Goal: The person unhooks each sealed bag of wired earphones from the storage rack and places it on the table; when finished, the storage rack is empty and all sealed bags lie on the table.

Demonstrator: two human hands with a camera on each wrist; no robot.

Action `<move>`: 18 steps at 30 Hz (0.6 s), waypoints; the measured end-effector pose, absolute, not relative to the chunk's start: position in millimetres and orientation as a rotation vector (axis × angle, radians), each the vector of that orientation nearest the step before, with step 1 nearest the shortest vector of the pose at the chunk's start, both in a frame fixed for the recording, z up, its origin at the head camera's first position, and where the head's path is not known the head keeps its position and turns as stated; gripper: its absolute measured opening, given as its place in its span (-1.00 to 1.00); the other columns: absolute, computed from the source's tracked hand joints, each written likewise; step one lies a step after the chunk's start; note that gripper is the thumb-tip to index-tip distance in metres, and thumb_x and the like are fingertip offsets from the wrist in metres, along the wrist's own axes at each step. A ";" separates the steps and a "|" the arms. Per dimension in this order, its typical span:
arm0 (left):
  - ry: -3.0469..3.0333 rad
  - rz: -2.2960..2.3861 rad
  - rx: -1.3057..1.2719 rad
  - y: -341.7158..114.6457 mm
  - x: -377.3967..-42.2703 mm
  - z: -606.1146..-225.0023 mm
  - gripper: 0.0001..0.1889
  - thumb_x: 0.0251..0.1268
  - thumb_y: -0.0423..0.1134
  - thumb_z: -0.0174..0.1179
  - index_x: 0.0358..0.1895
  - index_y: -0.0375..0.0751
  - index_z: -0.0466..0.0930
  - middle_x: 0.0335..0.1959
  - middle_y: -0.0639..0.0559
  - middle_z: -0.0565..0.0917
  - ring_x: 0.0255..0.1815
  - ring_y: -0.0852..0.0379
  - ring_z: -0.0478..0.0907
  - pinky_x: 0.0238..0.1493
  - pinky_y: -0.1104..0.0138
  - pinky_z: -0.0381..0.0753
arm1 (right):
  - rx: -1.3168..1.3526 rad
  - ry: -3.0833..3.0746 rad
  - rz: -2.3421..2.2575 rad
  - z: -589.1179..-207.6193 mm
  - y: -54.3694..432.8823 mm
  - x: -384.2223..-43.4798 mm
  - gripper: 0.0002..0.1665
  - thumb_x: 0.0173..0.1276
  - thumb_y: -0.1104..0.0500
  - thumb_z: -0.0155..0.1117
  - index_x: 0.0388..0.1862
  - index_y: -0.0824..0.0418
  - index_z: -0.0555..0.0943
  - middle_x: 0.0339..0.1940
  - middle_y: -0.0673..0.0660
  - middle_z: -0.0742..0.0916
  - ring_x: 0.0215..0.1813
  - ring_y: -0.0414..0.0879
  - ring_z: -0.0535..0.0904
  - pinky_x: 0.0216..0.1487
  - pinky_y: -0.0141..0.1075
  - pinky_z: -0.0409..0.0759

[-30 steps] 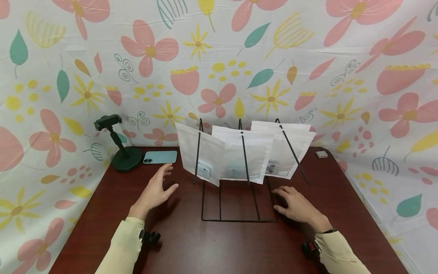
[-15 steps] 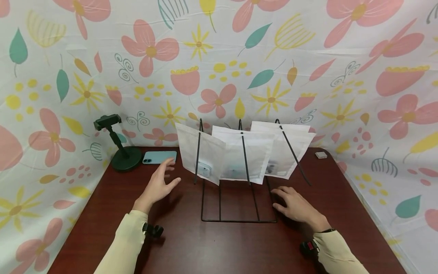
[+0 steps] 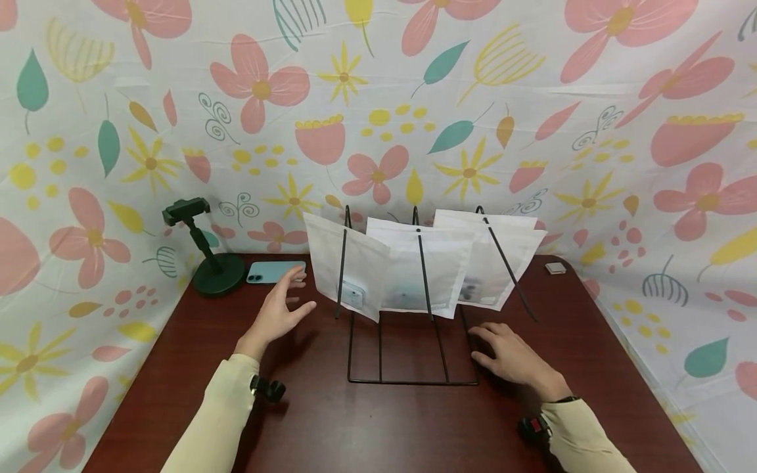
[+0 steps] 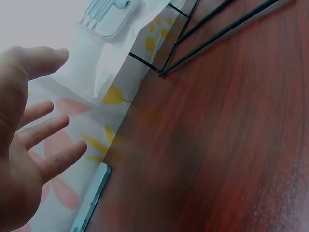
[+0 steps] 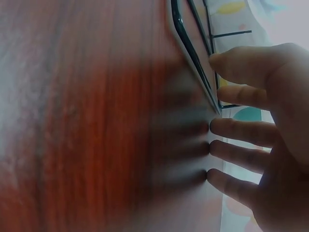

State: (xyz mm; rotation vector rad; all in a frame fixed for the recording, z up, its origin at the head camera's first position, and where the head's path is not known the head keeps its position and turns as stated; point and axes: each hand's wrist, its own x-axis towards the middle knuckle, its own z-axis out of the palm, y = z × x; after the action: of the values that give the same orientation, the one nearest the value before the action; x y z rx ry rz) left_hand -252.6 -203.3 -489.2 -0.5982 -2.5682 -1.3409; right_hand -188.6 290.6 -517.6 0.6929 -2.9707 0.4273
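A black wire rack (image 3: pixel 412 381) stands mid-table with several white translucent pouches (image 3: pixel 422 263) hung on its prongs. Through the left pouch (image 3: pixel 349 259) shows a pair of earphones (image 4: pixel 108 12) in a small case, seen in the left wrist view. My left hand (image 3: pixel 276 314) hovers between that pouch and a light-blue phone (image 3: pixel 269 272) lying flat, thumb and fingers spread, holding nothing. Its fingertips overlap the phone's right end in the head view. Beside the rack's right side, my right hand (image 3: pixel 510 355) rests with its fingertips on the tabletop, no object in it.
A dark phone stand (image 3: pixel 217 272) with a round base is at the back left. A small white square item (image 3: pixel 555 268) lies at the back right corner. Behind the reddish-brown table (image 3: pixel 378 433) hangs a flowered cloth (image 3: pixel 378 98).
My left hand has moved slightly forward and to the right, nearer the left pouch. The right hand, rack and pouches have stayed in place.
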 end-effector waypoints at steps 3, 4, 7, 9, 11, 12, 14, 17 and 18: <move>-2.563 -1.357 -0.602 -201.7 -255.2 -490.2 -0.16 0.27 -0.20 0.32 0.52 0.16 0.03 0.37 -0.17 0.34 0.30 -0.26 0.39 0.13 -0.16 0.51 | 0.694 -2.971 0.427 -518.6 290.4 -188.5 -0.44 0.30 0.02 0.35 0.23 0.21 0.54 0.18 0.28 0.59 0.24 0.25 0.46 0.14 0.15 0.48; -2.563 -1.357 -0.604 -201.1 -255.9 -490.3 -0.16 0.26 -0.20 0.32 0.52 0.11 0.03 0.37 -0.17 0.34 0.29 -0.26 0.40 0.14 -0.16 0.51 | 0.694 -2.970 0.426 -518.8 290.3 -188.5 -0.44 0.30 0.02 0.35 0.23 0.20 0.54 0.17 0.27 0.59 0.25 0.25 0.46 0.14 0.15 0.48; -2.563 -1.359 -0.611 -199.7 -258.4 -490.9 -0.15 0.26 -0.22 0.33 0.53 -0.05 0.02 0.36 -0.22 0.35 0.29 -0.26 0.40 0.15 -0.17 0.49 | 0.698 -2.973 0.420 -519.1 290.1 -188.2 -0.44 0.30 0.02 0.35 0.23 0.20 0.54 0.18 0.28 0.59 0.25 0.25 0.46 0.15 0.15 0.48; -2.564 -1.366 -0.610 -199.1 -260.1 -490.8 -0.14 0.25 -0.22 0.33 0.52 -0.11 0.01 0.36 -0.25 0.35 0.29 -0.26 0.40 0.15 -0.17 0.48 | 0.699 -2.976 0.414 -519.0 290.1 -188.1 -0.44 0.31 0.02 0.35 0.24 0.20 0.54 0.18 0.28 0.59 0.25 0.26 0.45 0.15 0.15 0.47; -2.557 -1.385 -0.612 -198.5 -262.0 -490.4 -0.14 0.25 -0.23 0.33 0.52 -0.10 0.01 0.35 -0.29 0.35 0.29 -0.27 0.39 0.16 -0.19 0.47 | 0.702 -2.980 0.412 -518.4 290.0 -187.8 -0.44 0.31 0.02 0.35 0.25 0.20 0.53 0.19 0.29 0.58 0.26 0.26 0.45 0.15 0.16 0.47; -2.554 -1.397 -0.613 -198.2 -262.9 -490.1 -0.14 0.25 -0.22 0.33 0.52 -0.08 0.01 0.35 -0.30 0.35 0.30 -0.27 0.39 0.15 -0.19 0.47 | 0.702 -2.982 0.414 -517.9 290.0 -187.6 -0.43 0.31 0.02 0.35 0.25 0.20 0.53 0.19 0.29 0.58 0.26 0.26 0.45 0.15 0.16 0.47; -2.547 -1.416 -0.617 -197.6 -264.8 -489.7 -0.15 0.26 -0.22 0.33 0.53 -0.06 0.00 0.35 -0.29 0.36 0.30 -0.27 0.38 0.15 -0.20 0.47 | 0.706 -2.984 0.421 -516.4 289.8 -187.4 -0.43 0.31 0.03 0.35 0.25 0.20 0.53 0.19 0.30 0.58 0.25 0.27 0.45 0.15 0.16 0.47; -2.536 -1.449 -0.623 -196.5 -267.2 -490.0 -0.15 0.26 -0.20 0.33 0.53 -0.02 0.00 0.35 -0.28 0.37 0.31 -0.27 0.38 0.15 -0.22 0.46 | 0.706 -2.994 0.427 -515.1 289.6 -186.9 -0.42 0.31 0.02 0.35 0.27 0.18 0.52 0.19 0.30 0.57 0.26 0.27 0.44 0.15 0.16 0.47; -2.536 -1.453 -0.624 -196.2 -268.1 -490.6 -0.15 0.26 -0.20 0.32 0.53 -0.01 -0.01 0.35 -0.27 0.37 0.31 -0.28 0.38 0.14 -0.23 0.46 | 0.705 -2.998 0.429 -514.9 289.5 -186.9 -0.41 0.31 0.01 0.35 0.27 0.18 0.52 0.19 0.30 0.57 0.26 0.27 0.44 0.15 0.17 0.47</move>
State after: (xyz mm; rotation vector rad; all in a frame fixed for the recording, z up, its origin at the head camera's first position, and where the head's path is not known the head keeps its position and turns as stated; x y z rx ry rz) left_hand -268.1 -196.2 -490.6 -0.6243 -2.5364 -1.4529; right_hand -186.9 289.5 -514.9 0.7052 -2.9978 0.4288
